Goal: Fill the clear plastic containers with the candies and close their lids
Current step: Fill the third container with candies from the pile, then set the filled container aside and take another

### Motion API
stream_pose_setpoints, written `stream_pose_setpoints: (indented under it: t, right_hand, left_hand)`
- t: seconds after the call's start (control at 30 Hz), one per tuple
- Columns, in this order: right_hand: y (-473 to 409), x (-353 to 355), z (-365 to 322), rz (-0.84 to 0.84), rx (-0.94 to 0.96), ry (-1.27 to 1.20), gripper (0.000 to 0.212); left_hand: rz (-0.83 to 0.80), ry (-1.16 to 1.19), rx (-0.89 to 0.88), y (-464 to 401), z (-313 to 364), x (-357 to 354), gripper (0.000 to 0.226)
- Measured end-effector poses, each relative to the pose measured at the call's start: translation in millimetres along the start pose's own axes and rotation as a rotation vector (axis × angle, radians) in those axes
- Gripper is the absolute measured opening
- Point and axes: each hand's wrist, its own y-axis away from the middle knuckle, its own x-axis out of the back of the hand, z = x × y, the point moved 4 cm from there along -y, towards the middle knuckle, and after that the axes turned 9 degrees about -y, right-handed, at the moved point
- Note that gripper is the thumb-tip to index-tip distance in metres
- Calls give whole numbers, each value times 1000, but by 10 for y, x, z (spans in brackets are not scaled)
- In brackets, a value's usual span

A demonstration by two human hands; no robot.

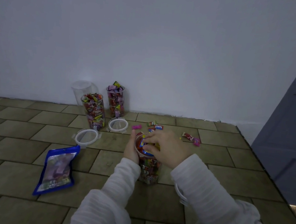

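A clear container (149, 169) packed with wrapped candies stands on the tiled surface in front of me. My left hand (131, 149) is wrapped around its left side near the rim. My right hand (164, 148) rests over its open mouth, fingers curled down on the top candies. Two more filled containers (94, 113) (116, 101) stand lidless by the wall, with an empty clear container (81, 89) behind them. Two white-rimmed lids (87, 136) (118, 125) lie flat nearby. Loose candies (155, 126) (191, 138) lie scattered beyond my hands.
A blue candy bag (56, 170) lies flat at the left. Part of another white lid (181, 193) shows under my right sleeve. The white wall closes the back; the surface's edge runs diagonally at the right beside a grey door (290, 125).
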Motion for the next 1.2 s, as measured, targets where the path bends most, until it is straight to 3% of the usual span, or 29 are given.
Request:
stream_pose_setpoints:
  t: [0.2,0.3,0.4,0.5,0.6,0.67,0.73,0.9,1.2]
  right_hand:
    - [47,63,40,81,74,-79,28]
    - [100,190,85,260,95,-232,19]
    - [190,297,306,383,-11,-312,14]
    - [316,258,696,319,-216,-272,20]
    - [492,24,1197,89,-511,-92,30]
    - [646,-180,1451,-30,-685,-88,38]
    - [763,-329,1545,-93,-781,-136,43]
    - [811,-417,1544,-53,-812,-109,29]
    - [743,-329,1408,25,-758,-159,18]
  left_hand:
    - [-17,31,-2,3,24,-7,57]
    - [-6,5,-19,61,28,-19,62]
    - [40,-75,-27,101,45,4,71]
    - [83,-199,-126,170,28,42,77]
    - [85,-422,-338,300,-27,133,69]
    - [-4,-582,-474,316,-39,195,88]
    - [-90,-681,-476,309,-52,218,95]
    - [-65,-801,-511,324,-5,210,87]
    - [68,-759,-490,403,86,230,68]
